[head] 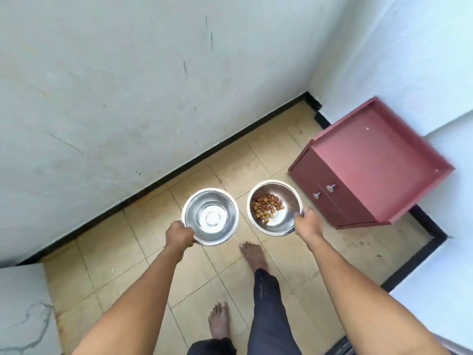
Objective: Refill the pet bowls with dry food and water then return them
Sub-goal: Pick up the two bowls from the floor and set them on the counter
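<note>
Two steel pet bowls are held out in front of me above the tiled floor. My left hand grips the near left rim of the water bowl, whose inside shines with clear water. My right hand grips the near right rim of the food bowl, which holds a small heap of brown dry food. The bowls hang side by side, a small gap between them, both roughly level.
A low red cabinet with two metal knobs stands in the corner at the right. A grey-white wall with a black skirting runs along the left. My bare feet stand on the beige floor tiles. A marbled surface juts in at bottom left.
</note>
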The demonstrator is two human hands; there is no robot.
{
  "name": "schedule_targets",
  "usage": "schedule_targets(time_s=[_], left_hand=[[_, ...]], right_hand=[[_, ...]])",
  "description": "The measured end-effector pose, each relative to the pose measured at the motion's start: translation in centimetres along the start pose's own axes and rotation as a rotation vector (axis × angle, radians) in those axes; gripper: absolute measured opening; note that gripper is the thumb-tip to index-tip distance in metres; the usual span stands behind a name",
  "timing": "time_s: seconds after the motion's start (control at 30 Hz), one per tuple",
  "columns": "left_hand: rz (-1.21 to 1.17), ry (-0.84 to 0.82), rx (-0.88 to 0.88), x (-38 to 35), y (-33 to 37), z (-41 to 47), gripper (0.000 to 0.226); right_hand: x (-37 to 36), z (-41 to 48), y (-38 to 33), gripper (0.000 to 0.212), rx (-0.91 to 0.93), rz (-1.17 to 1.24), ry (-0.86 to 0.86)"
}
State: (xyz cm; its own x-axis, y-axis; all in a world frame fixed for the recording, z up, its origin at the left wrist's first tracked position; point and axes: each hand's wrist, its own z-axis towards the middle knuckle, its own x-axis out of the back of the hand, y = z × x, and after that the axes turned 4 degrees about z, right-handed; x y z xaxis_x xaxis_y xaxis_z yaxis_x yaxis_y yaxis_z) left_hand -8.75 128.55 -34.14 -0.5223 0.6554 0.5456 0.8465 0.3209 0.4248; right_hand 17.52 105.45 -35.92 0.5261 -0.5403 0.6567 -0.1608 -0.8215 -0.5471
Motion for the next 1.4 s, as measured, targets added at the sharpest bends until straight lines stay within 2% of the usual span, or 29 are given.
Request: schedule_targets(time_s=[0.13, 0.3, 0.47, 0.63, 1.03, 1.4], left_hand=[[0.069, -0.066, -0.115, 2.1, 0.1, -4.1, 0.024], [0.187, -0.121, -0.264, 3.8, 0.6, -10.7, 0.02], [0.334, -0.154, -0.394, 4.1, 1.2, -16.7, 0.023], [0.466, -0.206, -0.529, 2.4, 2.1, -23.9, 0.015], [0.714, -0.339, -0.824, -9.6, 1.5, -35.0, 0.015], [0.882, -0.57, -1.054, -23.5, 2.3, -44.6, 0.022]], right_hand=[[3.8, -5.9, 2.5, 0.018, -0.036, 0.057, 0.042], [8.4, -14.2, 5.5, 0.023, -0.03, 0.105, 0.131], [12.9, -22.7, 9.8, 0.038, -0.054, 0.128, 0.228], [17.3, -29.9, 14.9, 0.039, -0.135, 0.182, 0.309], [23.6, -40.6, 29.9, 0.037, -0.377, 0.378, 0.543], [27.0, -49.1, 42.4, 0.029, -0.66, 0.558, 0.732]])
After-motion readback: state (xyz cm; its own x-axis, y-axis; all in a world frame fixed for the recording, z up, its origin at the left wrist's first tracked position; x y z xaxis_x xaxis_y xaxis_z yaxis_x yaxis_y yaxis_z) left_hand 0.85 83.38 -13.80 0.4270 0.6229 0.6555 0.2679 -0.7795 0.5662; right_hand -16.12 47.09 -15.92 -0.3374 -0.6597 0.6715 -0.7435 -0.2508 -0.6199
